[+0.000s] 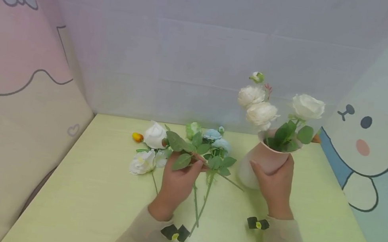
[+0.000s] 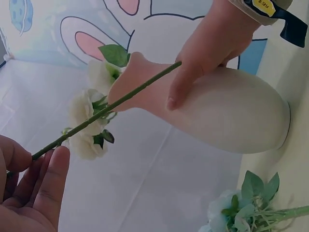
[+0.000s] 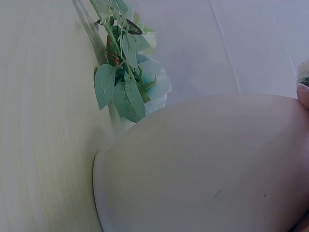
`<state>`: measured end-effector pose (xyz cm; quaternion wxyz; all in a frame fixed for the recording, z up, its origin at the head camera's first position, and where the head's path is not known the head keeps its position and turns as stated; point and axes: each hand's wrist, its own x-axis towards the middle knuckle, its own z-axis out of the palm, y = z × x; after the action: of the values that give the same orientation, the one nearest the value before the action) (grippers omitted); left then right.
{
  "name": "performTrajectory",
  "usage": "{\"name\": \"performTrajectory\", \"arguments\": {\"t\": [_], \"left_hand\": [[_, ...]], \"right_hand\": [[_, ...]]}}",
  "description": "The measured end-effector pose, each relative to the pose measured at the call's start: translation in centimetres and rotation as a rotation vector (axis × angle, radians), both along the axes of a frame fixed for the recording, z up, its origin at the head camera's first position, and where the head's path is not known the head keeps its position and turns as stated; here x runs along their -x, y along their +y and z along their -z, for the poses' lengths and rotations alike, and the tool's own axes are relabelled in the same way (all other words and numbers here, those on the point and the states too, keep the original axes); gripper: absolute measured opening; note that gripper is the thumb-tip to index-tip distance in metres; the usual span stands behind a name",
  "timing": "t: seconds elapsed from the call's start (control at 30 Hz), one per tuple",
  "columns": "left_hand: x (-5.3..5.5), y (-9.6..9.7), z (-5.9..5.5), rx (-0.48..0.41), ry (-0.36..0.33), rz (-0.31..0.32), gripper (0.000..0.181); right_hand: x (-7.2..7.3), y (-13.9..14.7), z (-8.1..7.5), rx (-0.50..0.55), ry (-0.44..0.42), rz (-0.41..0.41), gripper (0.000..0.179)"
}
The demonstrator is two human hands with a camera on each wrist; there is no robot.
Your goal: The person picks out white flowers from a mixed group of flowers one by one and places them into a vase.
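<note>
My left hand [image 1: 178,179] pinches a green flower stem [image 2: 120,101] between thumb and fingers. Its bare end points toward the vase and, in the left wrist view, crosses in front of the vase's neck. Green leaves [image 1: 177,141] spread over the hand, and a white rose head [image 1: 155,134] shows just beyond them. My right hand [image 1: 276,186] grips the pink-and-white vase [image 1: 251,169] below its flared mouth. Out of the vase rise a white rose [image 1: 308,107] with leaves and a stem of cream blooms [image 1: 261,113]. In the right wrist view the vase's body [image 3: 203,159] fills much of the picture.
Between the hands lie blue flowers [image 1: 221,144] with leafy stems [image 1: 204,206] reaching toward the front. A white open bloom [image 1: 142,162], a small orange bud [image 1: 137,137] and a pale green flower [image 1: 193,129] lie on the pale yellow table [image 1: 100,190]. Cloth walls [image 1: 204,58] stand behind and beside it.
</note>
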<state>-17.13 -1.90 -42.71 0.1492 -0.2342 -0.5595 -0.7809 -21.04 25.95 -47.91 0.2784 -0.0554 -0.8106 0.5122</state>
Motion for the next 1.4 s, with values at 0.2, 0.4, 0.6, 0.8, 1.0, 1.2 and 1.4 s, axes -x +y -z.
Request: {"name": "performTrajectory", "arguments": {"t": [0.2, 0.4, 0.6, 0.8, 1.0, 1.2, 1.4], "left_hand": [[0.3, 1.8, -0.8, 0.089, 0.088, -0.078, 0.014], [1.2, 3.3, -2.2, 0.149, 0.293, -0.137, 0.011], [1.9, 3.6, -4.0, 0.251, 0.375, -0.22, 0.007], [3.1, 3.7, -6.3, 0.327, 0.43, -0.268, 0.007], [4.0, 4.1, -8.1, 0.355, 0.493, -0.276, 0.009], [4.7, 4.8, -9.1, 0.333, 0.525, -0.197, 0.006], [5.1, 5.3, -9.9, 0.334, 0.564, -0.193, 0.006]], "right_hand": [[0.0, 0.1, 0.0, -0.011, -0.009, 0.004, 0.103], [-0.2, -0.1, -0.2, 0.005, -0.026, -0.003, 0.103], [0.0, 0.0, 0.1, 0.005, -0.021, -0.002, 0.103], [0.0, 0.0, 0.1, -0.006, -0.009, 0.002, 0.103], [0.0, 0.1, 0.1, -0.007, -0.008, 0.005, 0.105], [0.1, 0.1, 0.1, -0.007, -0.008, -0.005, 0.105], [0.0, 0.1, 0.0, -0.01, 0.003, -0.007, 0.104]]}}
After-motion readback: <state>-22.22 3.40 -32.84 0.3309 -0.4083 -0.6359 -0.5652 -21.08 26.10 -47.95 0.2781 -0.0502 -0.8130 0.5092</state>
